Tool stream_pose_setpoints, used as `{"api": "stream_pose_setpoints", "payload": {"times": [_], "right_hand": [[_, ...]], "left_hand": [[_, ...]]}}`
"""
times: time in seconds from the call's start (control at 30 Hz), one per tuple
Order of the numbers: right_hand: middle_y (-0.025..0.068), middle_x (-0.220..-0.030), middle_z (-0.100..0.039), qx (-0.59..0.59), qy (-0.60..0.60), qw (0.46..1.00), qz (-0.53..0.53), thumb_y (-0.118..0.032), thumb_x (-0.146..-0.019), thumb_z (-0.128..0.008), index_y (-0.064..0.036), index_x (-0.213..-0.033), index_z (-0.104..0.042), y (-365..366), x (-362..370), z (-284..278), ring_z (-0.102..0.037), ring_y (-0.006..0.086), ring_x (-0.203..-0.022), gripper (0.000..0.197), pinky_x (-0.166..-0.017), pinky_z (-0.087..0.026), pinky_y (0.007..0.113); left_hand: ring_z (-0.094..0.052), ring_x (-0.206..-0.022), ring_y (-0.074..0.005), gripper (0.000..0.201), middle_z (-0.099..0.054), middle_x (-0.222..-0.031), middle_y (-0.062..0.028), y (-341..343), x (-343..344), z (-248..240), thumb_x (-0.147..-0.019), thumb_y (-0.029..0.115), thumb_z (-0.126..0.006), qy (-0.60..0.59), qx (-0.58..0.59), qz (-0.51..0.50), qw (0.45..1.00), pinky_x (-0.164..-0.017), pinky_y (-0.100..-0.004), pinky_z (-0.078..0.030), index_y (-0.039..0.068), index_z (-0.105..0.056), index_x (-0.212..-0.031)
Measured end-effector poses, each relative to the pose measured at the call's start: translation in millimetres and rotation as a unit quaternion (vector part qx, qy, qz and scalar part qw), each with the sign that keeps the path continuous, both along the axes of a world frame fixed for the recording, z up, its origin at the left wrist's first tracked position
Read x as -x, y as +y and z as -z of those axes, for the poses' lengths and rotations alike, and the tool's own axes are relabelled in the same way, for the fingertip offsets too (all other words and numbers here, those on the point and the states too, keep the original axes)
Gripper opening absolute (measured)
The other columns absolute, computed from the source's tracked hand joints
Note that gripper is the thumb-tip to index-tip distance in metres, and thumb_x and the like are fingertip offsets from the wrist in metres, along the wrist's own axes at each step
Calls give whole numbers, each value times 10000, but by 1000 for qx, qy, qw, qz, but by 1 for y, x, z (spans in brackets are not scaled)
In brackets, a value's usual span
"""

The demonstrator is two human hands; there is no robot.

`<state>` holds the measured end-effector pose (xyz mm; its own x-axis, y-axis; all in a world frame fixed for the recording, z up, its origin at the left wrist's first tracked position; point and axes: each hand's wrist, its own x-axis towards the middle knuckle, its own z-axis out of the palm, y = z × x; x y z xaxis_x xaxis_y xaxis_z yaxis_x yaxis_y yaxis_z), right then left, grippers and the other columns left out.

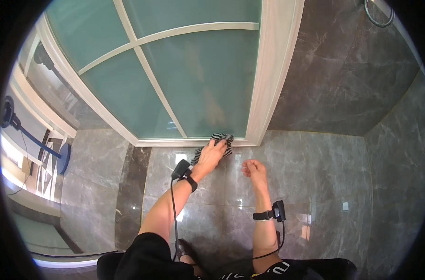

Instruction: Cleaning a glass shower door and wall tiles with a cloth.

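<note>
My left hand [212, 154] presses a black-and-white striped cloth [226, 138] against the bottom rail of a white-framed door [175, 143]. Part of the cloth hangs out below and beside the fingers. Above it rises the door's frosted green glass pane [198, 88], split by pale bars. To the right, my right hand [255, 170] hovers over the floor, its fingers curled in; whether anything is in them does not show. Each wrist wears a black strap with a small black box and a cable.
Glossy grey tiles cover the floor [315, 172], with a darker strip [131, 191] on the left. Grey marbled wall [338, 79] stands to the right, a metal ring [380, 18] high on it. A blue stand with a round base [64, 158] is at far left.
</note>
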<state>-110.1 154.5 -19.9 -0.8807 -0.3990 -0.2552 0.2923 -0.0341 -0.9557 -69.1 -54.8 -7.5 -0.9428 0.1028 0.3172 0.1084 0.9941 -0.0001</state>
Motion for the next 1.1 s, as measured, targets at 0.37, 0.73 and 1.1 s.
{"api": "stream_pose_setpoints", "payload": {"times": [0.37,0.73,1.1], "right_hand": [[64,-858,-662,-17,-28,999,-14,-162,-916,-506,-9,-957,-626,-2,-7,8,-612,129,-708,198,-615,-480,254],[56,-871,-658,-61,-26,997,-50,-157,-913,-515,-16,-944,-632,1,-12,26,-603,114,-696,186,-622,-492,242],[56,-853,-657,-46,-27,998,-44,-145,-902,-530,-3,-946,-627,3,-18,25,-608,126,-705,178,-626,-485,250]], "left_hand": [[-498,-1029,-354,602,-423,-1379,-120,-77,-56,-226,-607,-73,-632,397,52,-126,908,-895,-410,-430,69,-566,-1188],[-475,-871,-348,391,-464,-1090,-146,-46,22,-164,-714,39,-583,389,117,-53,912,-670,-399,-487,87,-564,-1101],[-494,-1038,-340,525,-483,-1090,-127,-48,-42,-54,-619,31,-723,105,-159,-172,966,-818,-415,-486,101,-557,-1112]]}}
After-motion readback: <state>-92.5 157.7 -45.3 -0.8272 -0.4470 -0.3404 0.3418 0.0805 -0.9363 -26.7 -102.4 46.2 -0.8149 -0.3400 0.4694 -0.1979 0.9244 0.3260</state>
